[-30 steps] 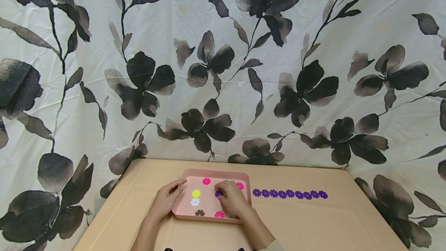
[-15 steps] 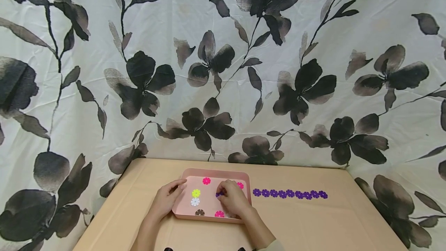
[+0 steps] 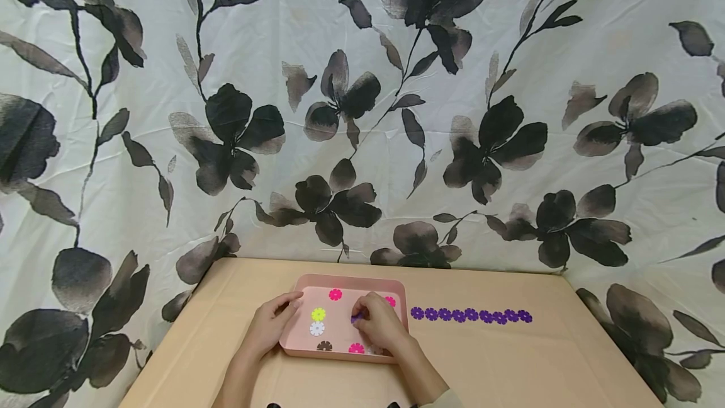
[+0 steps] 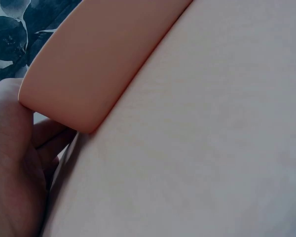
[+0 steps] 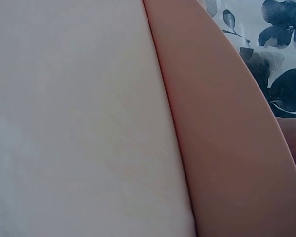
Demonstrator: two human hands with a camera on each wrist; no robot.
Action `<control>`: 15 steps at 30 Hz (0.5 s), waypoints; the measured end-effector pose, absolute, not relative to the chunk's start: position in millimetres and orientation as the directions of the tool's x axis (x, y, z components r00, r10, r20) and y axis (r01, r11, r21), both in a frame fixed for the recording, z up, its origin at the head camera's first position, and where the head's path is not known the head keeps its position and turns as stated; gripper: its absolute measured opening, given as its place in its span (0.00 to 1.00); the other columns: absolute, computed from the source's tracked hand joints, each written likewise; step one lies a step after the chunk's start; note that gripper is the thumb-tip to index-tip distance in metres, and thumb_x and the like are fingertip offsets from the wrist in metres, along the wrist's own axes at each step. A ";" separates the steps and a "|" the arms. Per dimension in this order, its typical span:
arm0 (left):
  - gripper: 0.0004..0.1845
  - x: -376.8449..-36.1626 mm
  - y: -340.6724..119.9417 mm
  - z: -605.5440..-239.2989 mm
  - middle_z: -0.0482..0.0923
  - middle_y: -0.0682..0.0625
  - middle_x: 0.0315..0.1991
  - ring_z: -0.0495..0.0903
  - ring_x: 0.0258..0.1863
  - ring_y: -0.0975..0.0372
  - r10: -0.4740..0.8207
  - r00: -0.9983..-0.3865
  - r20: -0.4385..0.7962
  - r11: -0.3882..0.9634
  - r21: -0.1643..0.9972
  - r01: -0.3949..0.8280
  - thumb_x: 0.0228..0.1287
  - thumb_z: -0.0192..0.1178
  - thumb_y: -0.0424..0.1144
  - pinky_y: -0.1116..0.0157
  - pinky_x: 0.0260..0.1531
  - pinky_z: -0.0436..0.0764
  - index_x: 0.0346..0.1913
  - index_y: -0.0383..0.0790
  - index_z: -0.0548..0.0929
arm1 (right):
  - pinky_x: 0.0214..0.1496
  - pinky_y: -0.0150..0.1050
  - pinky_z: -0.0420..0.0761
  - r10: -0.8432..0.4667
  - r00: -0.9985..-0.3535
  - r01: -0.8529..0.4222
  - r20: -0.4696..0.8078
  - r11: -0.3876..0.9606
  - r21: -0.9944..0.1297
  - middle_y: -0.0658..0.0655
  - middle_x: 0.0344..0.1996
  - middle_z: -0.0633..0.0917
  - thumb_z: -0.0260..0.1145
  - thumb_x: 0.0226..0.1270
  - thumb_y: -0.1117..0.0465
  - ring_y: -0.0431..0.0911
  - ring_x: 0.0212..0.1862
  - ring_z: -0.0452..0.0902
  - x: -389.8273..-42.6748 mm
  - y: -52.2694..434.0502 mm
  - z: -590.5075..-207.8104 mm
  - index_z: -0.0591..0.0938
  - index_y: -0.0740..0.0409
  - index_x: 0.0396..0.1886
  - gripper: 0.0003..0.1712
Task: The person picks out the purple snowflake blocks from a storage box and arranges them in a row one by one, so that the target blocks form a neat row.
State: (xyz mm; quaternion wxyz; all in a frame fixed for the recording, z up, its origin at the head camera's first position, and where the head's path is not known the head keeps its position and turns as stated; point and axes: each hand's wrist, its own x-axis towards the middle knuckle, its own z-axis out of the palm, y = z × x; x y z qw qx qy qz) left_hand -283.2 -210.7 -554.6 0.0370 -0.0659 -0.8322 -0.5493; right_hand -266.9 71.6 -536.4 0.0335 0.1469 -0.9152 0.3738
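Note:
A shallow pink tray [image 3: 317,354] stands on the table with a few flower-shaped pieces in it. My left hand [image 3: 267,325] holds the tray's left side, its thumb at the rim; in the left wrist view that hand [image 4: 10,158] is at the tray's corner, with fingers beyond the wall. Inside the tray's right half, my right hand [image 3: 381,323] pinches a purple flower piece [image 3: 355,318], mostly covered by the fingers. Around it lie a yellow flower [image 3: 318,314], a white flower [image 3: 316,328], a brown flower [image 3: 325,345] and pink flowers [image 3: 335,294].
To the right of the tray, a row of several purple flowers [image 3: 472,315] lies on the tan table [image 3: 510,364]. A white cloth with dark floral print [image 3: 340,143] hangs behind the table. Two small dark objects [image 3: 274,405] show at the bottom edge.
My right hand's fingers have closed on the purple flower, moving slightly right as they pinch it. My left hand stays at the tray's side.

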 end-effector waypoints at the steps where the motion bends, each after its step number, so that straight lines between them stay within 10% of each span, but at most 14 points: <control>1: 0.18 -283.4 -210.7 -554.6 0.81 0.47 0.67 0.74 0.72 0.52 0.069 -0.989 0.134 0.387 0.910 0.150 0.76 0.63 0.46 0.51 0.74 0.71 0.63 0.47 0.86 | 0.39 0.29 0.78 -0.247 -0.954 -0.296 0.172 0.671 -0.680 0.49 0.35 0.80 0.77 0.63 0.66 0.40 0.37 0.73 -267.0 71.8 -536.0 0.87 0.50 0.34 0.07; 15: 0.18 -283.3 -211.2 -552.5 0.80 0.47 0.68 0.74 0.73 0.51 0.070 -0.989 0.128 0.392 0.908 0.146 0.76 0.62 0.49 0.49 0.75 0.71 0.62 0.50 0.86 | 0.38 0.27 0.82 -0.281 -0.945 -0.311 0.168 0.613 -0.726 0.45 0.32 0.85 0.77 0.62 0.66 0.38 0.35 0.76 -268.7 86.1 -526.9 0.92 0.53 0.36 0.05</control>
